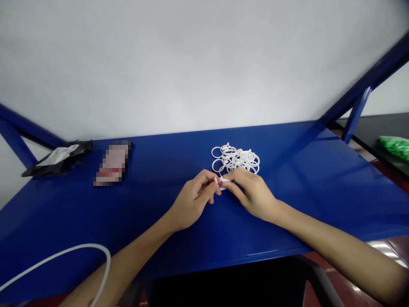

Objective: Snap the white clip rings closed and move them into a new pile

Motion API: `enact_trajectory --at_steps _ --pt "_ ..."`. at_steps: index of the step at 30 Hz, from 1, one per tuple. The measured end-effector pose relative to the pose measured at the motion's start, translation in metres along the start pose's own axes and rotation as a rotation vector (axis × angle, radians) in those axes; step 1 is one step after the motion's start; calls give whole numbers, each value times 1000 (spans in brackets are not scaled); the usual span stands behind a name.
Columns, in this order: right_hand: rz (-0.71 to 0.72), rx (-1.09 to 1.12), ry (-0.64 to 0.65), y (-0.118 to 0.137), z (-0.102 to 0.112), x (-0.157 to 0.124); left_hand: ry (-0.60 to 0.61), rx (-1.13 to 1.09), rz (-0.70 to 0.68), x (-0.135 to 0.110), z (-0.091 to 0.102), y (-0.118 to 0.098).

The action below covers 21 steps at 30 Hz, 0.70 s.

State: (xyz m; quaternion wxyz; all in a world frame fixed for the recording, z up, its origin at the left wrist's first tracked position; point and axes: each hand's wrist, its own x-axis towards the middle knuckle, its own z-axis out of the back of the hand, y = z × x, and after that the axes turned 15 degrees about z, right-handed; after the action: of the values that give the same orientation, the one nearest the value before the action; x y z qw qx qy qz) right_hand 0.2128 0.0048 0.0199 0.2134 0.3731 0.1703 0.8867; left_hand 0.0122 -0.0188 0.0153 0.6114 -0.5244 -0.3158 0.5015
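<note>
A pile of small white plastic rings [238,159] lies on the blue table top [303,183] a little beyond my hands. My left hand [194,198] and my right hand [251,192] meet just in front of the pile. Both pinch one small white piece [223,181] between thumb and fingertips. The fingers of each hand are curled closed around it, and most of the piece is hidden by them.
A black pouch with a white label [59,157] lies at the table's far left, with a blurred pinkish flat object [112,168] beside it. A white cable [79,256] loops over my left forearm. Blue frame struts [361,100] rise at the right; something green [396,147] sits beyond.
</note>
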Motion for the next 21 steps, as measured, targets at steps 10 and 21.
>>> enact_trajectory --at_steps 10,21 --pt "162 -326 80 -5 -7 -10 -296 476 -215 0 -6 5" --pt "385 -663 277 5 -11 -11 -272 687 -242 0 -14 25"
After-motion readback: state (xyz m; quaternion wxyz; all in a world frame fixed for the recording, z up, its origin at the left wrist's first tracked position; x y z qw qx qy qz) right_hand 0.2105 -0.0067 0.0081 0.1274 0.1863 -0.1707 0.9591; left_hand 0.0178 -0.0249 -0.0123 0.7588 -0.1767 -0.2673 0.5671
